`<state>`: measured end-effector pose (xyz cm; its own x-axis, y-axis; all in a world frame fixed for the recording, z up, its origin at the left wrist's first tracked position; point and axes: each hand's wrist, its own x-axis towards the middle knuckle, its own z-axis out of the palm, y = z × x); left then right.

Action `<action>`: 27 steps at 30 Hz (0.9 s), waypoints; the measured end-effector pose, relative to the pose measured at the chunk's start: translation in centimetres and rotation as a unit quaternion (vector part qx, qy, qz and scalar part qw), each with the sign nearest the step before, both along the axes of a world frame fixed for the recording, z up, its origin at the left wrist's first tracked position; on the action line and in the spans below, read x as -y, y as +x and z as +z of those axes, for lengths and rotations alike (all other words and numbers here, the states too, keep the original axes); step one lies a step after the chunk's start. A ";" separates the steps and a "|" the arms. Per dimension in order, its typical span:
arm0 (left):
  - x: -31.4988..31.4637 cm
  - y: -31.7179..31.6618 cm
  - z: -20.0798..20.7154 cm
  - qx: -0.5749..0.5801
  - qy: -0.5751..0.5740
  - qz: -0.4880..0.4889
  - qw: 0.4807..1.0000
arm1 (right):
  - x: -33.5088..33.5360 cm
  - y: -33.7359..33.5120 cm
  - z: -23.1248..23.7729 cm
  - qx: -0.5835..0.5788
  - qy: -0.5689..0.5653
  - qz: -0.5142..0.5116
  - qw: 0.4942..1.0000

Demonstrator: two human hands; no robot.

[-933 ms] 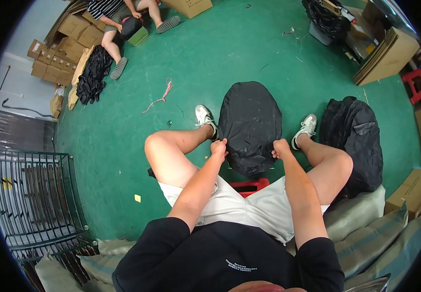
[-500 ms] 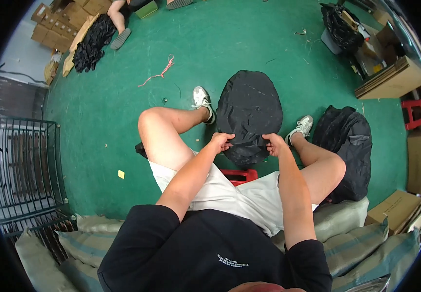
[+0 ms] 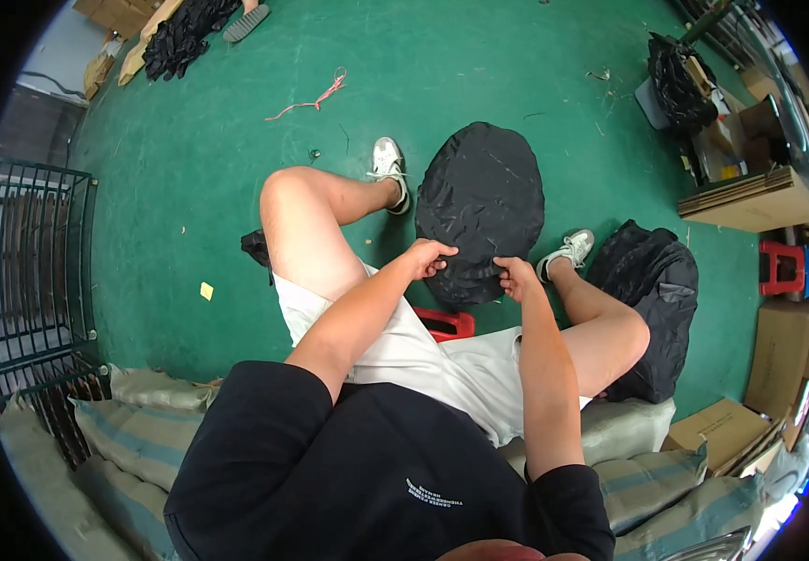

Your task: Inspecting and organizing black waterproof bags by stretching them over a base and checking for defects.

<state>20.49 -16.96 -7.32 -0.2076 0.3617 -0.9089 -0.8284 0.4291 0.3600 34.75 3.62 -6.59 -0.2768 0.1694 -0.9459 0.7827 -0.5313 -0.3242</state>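
Note:
A large oval of black, wrinkled fabric (image 3: 481, 187), which looks like a cover, lies between my feet, spread out with its long side pointing away from me. Its near part is between my two hands. My left hand (image 3: 430, 259) pinches the fabric at the near left, thumb on top. On the near right, my right hand (image 3: 516, 278) grips it between thumb and curled fingers. What lies beneath the fabric is hidden. A red plastic stool (image 3: 446, 324) shows partly below, between my thighs.
Beside my right leg sits a heap of black fabric (image 3: 647, 299). Filled woven sacks (image 3: 138, 435) lie around me. A metal rack (image 3: 35, 252) stands left. At right are cardboard boxes (image 3: 717, 432), another red stool (image 3: 782, 267) and a bin with a black liner (image 3: 675, 89).
My right hand has moved inward along the fabric, closer to my left hand. The near end of the fabric has drawn up slightly. The whole view has shifted a little.

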 end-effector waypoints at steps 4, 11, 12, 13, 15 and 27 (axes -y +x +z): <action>-0.2 0.5 0.1 0.011 -0.009 -0.034 0.999 | 0.9 0.4 -0.7 -0.111 0.142 0.007 0.984; 0.8 0.6 0.7 -0.172 -0.072 -0.201 0.962 | 2.3 1.8 -1.5 0.029 0.173 0.171 0.970; 0.3 0.4 2.0 -0.206 -0.104 -0.267 0.936 | 2.0 1.9 -1.6 0.031 0.167 0.174 0.970; -0.2 0.0 3.5 -0.240 -0.136 -0.331 0.903 | 1.8 2.2 -1.7 0.032 0.162 0.176 0.970; -0.3 -1.5 5.0 -0.239 -0.148 -0.376 0.883 | 1.9 1.9 -1.0 0.030 0.163 0.177 0.970; -14.9 -11.1 8.1 -0.792 -0.089 -0.210 0.567 | 1.6 2.0 -2.8 0.011 0.129 0.201 0.971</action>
